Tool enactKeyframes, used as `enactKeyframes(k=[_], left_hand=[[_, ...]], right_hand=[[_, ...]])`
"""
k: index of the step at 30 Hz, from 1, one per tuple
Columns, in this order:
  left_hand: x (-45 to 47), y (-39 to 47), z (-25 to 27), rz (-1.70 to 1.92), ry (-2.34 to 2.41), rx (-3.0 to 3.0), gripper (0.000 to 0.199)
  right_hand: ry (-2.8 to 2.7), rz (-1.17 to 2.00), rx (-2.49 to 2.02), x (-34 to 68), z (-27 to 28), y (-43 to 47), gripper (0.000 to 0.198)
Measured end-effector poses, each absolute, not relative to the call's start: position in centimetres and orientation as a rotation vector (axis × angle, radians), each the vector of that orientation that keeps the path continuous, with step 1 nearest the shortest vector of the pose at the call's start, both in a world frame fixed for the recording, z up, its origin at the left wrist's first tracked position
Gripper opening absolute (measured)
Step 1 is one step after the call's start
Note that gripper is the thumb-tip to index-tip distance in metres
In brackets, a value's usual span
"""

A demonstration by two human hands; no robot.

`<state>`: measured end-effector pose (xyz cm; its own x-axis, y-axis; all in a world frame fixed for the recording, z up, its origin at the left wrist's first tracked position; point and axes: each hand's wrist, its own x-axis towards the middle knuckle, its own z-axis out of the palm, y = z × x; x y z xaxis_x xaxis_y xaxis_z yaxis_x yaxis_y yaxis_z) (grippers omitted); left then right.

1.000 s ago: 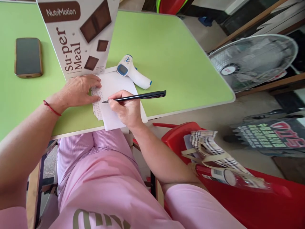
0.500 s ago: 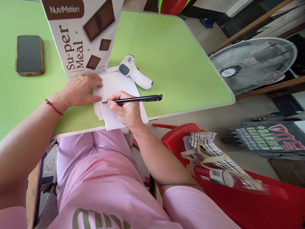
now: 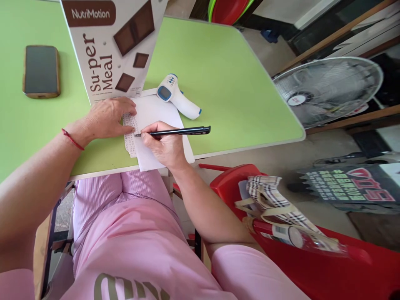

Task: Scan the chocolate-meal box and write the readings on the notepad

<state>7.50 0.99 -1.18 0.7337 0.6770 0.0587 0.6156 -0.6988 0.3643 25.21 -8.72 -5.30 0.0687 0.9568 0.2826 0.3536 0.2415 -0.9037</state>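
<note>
My right hand (image 3: 164, 143) grips a black pen (image 3: 184, 131), its tip down at the left edge of a white sheet of paper (image 3: 150, 112). Beside that sheet lies a narrow strip of paper (image 3: 130, 143) covered in small handwriting. My left hand (image 3: 109, 118) rests on the strip's upper part, thumb and fingers apart, with nothing held. Just behind my left hand stands a white and brown box (image 3: 106, 58) lettered "Su-per Meal". A white and blue infrared thermometer (image 3: 179, 98) lies across the sheet's upper right corner.
A phone (image 3: 41, 71) lies on the green table (image 3: 218, 83) at the left. Right of the table is a standing fan (image 3: 328, 91). A red chair (image 3: 231, 183) near my right elbow bears a checked bag (image 3: 265, 187) and a bottle (image 3: 287, 234).
The view has shifted slightly, so the box, phone and fan sit a little differently in it. The pen's back end has tipped very slightly; both hands stay in the same places.
</note>
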Motion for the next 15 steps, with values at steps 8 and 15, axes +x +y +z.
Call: enactKeyframes(k=[8,15], left_hand=[[7.42,1.11,-1.47,0.285,1.001,2.600,0.048],[7.48,0.98,-1.24,0.274,1.003,2.599,0.049]], right_hand=[[-1.483,0.719,-1.312,25.16,-5.36,-8.71,0.010],[-1.470,0.725,-1.296,25.21,-5.28,-8.70,0.010]])
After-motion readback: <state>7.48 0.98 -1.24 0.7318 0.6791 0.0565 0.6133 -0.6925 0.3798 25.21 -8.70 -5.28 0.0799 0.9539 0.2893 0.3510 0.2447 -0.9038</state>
